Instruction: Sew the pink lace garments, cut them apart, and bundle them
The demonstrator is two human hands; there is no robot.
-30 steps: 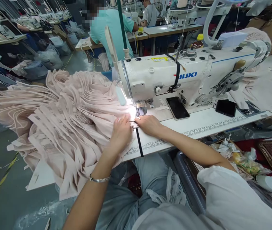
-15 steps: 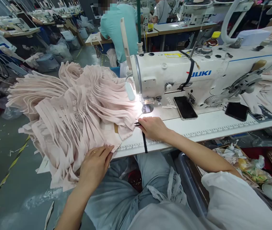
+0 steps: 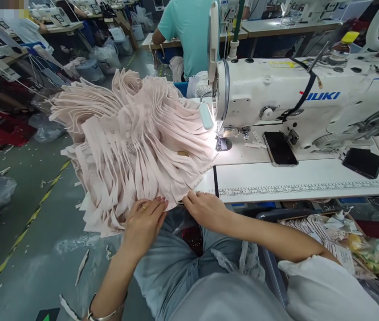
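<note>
A thick heap of pale pink fabric pieces (image 3: 136,129) lies in folds on the left of the sewing table and hangs over its front edge. My left hand (image 3: 144,223) is closed on the lower front edge of this fabric, fingers on top. At the fabric's front corner, my right hand (image 3: 207,209) is closed, its fingertips against the cloth. A dark tip of small thread snips (image 3: 180,203) shows by those fingertips; the rest is hidden by the hand. Behind the fabric's right end stands a white sewing machine (image 3: 252,89), its needle area lit.
A phone (image 3: 280,148) and a black flat object (image 3: 363,162) lie on the machine bed. Along the table front runs a printed ruler (image 3: 303,188). A box of wrappers and bags (image 3: 349,240) sits at lower right. A co-worker in a turquoise shirt (image 3: 192,35) sits beyond.
My right hand has moved down and left from beside the needle area to the fabric's front edge. The fabric's front corner now covers the brown patch differently, and the view has shifted left.
</note>
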